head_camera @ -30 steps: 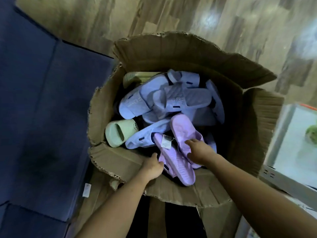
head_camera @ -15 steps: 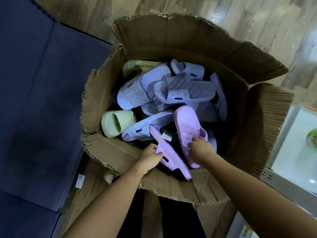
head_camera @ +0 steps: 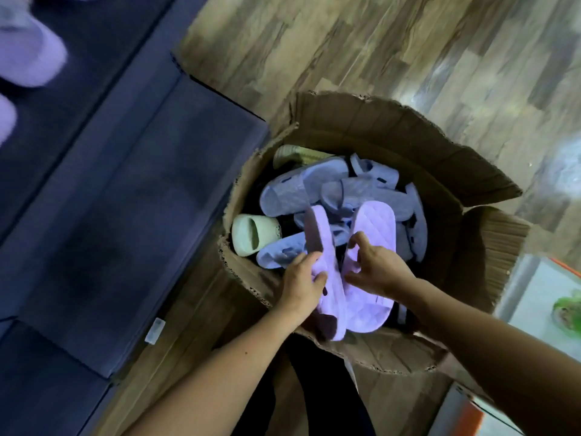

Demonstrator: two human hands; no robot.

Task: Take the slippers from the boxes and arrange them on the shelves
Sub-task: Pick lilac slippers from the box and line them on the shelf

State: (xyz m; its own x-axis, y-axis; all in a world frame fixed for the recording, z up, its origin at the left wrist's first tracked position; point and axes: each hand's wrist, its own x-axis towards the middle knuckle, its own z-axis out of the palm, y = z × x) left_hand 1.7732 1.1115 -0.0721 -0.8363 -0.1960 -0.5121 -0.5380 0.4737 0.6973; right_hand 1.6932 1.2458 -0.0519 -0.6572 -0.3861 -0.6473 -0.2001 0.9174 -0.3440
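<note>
- Lilac slippers, a pair of them, are held one in each hand over the near rim of a torn cardboard box.
- The left-held slipper is turned on its edge, so that a darker shadowed side is shown. It is gripped about its middle by the left hand, with the thumb laid across the lilac surface.
- The right-held slipper is seen broadside, and a quilted diamond pattern is visible over its length. It is grasped by the right hand, whose fingers are curled round its edge near the middle.
- The near ends of the two slippers are overlapped below the hands, and their far ends are spread apart beyond the fingertips.
- A heap of pale blue slippers is piled inside the box just beyond both hands. They are crossed over one another, and small dark slots are seen in their straps.
- A cream slipper is lodged against the box wall beyond and left of the left hand, its open mouth turned towards the camera.
- A ribbed beige sole is partly covered at the far side of the heap.
- A dark blue panelled surface is spread well to the left of the left hand. Blurred lilac shapes are seen at its far corner, too smeared to be identified.
- Wood-patterned flooring is seen beyond the box.
</note>
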